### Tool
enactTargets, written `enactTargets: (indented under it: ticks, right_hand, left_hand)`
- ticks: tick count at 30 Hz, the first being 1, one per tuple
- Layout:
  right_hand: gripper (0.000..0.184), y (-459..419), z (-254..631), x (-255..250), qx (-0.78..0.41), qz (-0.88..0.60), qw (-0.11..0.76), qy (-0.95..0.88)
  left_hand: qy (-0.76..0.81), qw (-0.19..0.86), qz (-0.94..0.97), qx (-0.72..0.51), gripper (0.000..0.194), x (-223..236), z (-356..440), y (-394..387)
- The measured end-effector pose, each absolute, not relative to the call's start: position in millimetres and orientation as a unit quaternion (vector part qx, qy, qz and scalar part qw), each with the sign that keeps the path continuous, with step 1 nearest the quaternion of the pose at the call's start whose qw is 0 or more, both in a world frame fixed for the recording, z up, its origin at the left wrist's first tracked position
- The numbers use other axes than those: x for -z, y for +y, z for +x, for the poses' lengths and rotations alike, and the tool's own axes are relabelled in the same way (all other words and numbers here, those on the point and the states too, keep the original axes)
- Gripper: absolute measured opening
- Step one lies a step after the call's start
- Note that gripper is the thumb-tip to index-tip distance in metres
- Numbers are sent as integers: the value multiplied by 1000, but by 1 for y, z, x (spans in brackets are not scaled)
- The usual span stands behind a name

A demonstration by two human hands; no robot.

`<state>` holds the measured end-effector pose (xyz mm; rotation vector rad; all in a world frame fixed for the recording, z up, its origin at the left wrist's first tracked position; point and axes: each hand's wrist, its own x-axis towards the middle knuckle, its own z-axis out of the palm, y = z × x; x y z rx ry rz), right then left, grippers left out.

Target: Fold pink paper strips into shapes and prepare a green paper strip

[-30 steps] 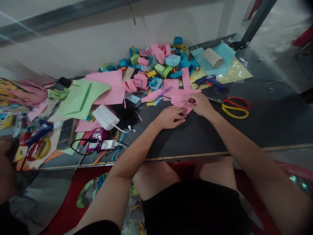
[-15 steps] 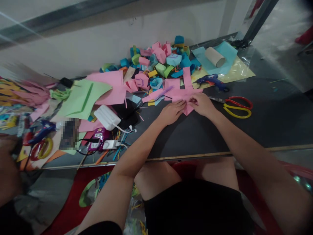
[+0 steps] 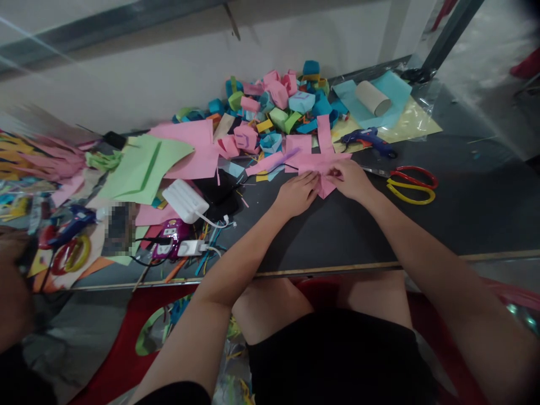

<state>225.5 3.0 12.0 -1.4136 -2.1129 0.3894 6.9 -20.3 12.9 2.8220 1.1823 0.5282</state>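
Both my hands rest on a pink paper piece point(image 3: 314, 165) lying on the dark table point(image 3: 350, 230). My left hand point(image 3: 297, 194) presses its near left edge with fingers curled together. My right hand point(image 3: 352, 179) pinches the paper's right part between thumb and fingers. More pink strips point(image 3: 324, 133) lie just beyond, touching the piece.
A heap of folded coloured paper boxes point(image 3: 278, 104) sits against the wall. Red and yellow scissors point(image 3: 411, 184) and a blue glue gun point(image 3: 371, 139) lie right of my hands. A cardboard tube point(image 3: 371, 98), a white charger point(image 3: 185, 201), green paper point(image 3: 143, 166) and another person point(image 3: 14, 304) at the left edge.
My left hand slid up and right from the bare table onto the pink paper's edge, beside my right hand. My right hand kept its pinch.
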Motion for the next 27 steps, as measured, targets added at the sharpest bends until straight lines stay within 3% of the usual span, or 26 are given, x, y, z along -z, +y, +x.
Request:
enactTargets:
  ticks: [11,20,27]
  right_hand:
    - [9,1,225,-18,-159,-531,267,-788]
    - [26,-6,222,-24,-131,-490,260,-821]
    - [22,-5,222,-19,-114,-513,244,-815]
  left_hand:
    - [369,11,913,-171,41,-17,6,-23]
    - [343,10,917,-203,32,-11,8,-17]
    - [273,17,934,-228,26,-20,4,-22]
